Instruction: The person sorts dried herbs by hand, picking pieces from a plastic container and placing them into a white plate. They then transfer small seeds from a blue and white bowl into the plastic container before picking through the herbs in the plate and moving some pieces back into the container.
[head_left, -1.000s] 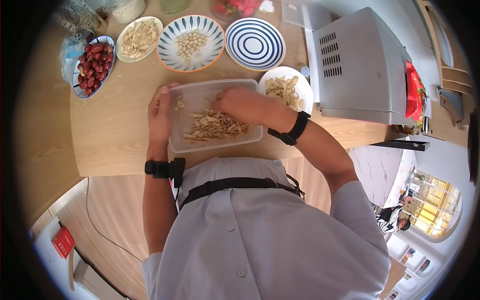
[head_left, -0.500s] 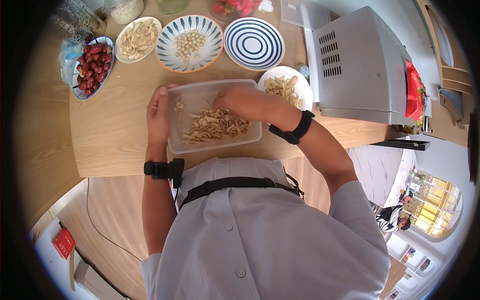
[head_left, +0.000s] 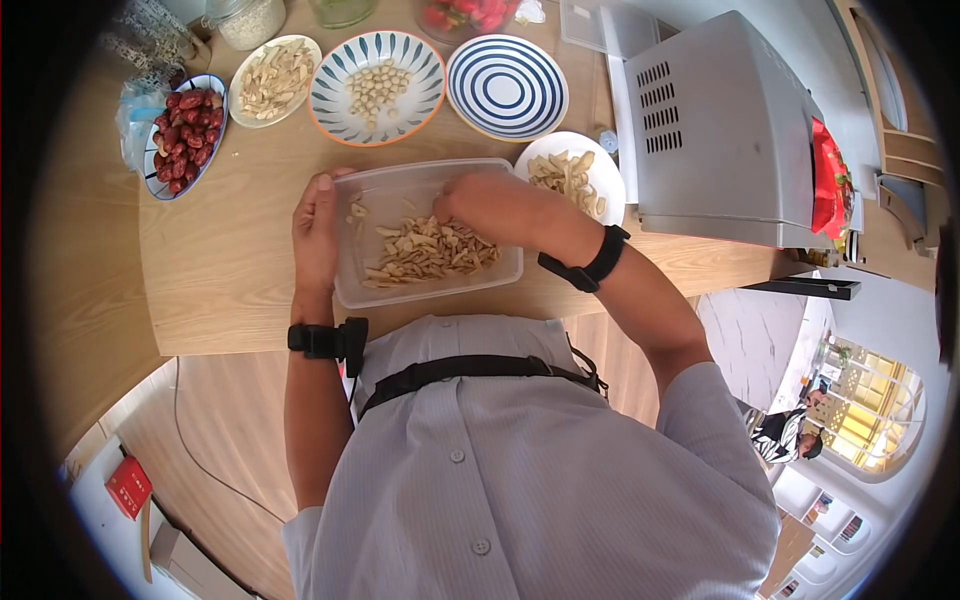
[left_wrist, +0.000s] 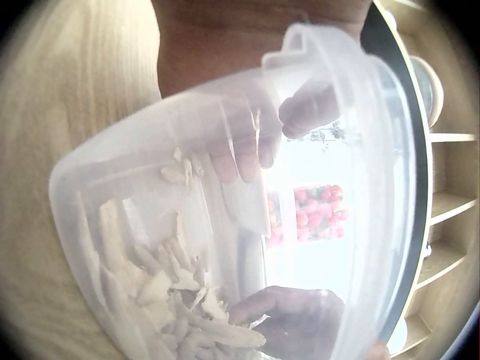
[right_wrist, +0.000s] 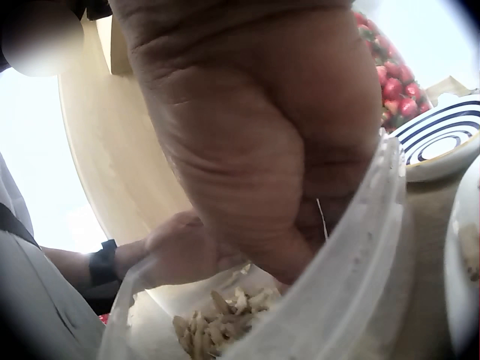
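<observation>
A translucent plastic container (head_left: 432, 297) sits at the table's near edge, with pale dried slices (head_left: 430, 255) heaped along its near side. My left hand (head_left: 316, 235) holds the container's left wall, thumb up at the rim; in the left wrist view its fingers show blurred through the plastic. My right hand (head_left: 500, 207) reaches over the right rim into the container, fingers bent down at the far edge of the slices. In the left wrist view the right fingers touch the heap. I cannot tell whether they pinch a slice. A few small pieces (head_left: 357, 212) lie apart near the left wall.
A white plate (head_left: 612, 190) with similar slices stands beside the right wrist. Beyond are a blue-ringed plate (head_left: 508, 88), a plate of pale round seeds (head_left: 335, 110), a plate of slices (head_left: 273, 80) and a dish of red dates (head_left: 188, 140). A grey appliance (head_left: 715, 150) stands right.
The right hand shifts only slightly inside the container, its fingertips moving a little to the right. The left hand keeps its hold on the wall.
</observation>
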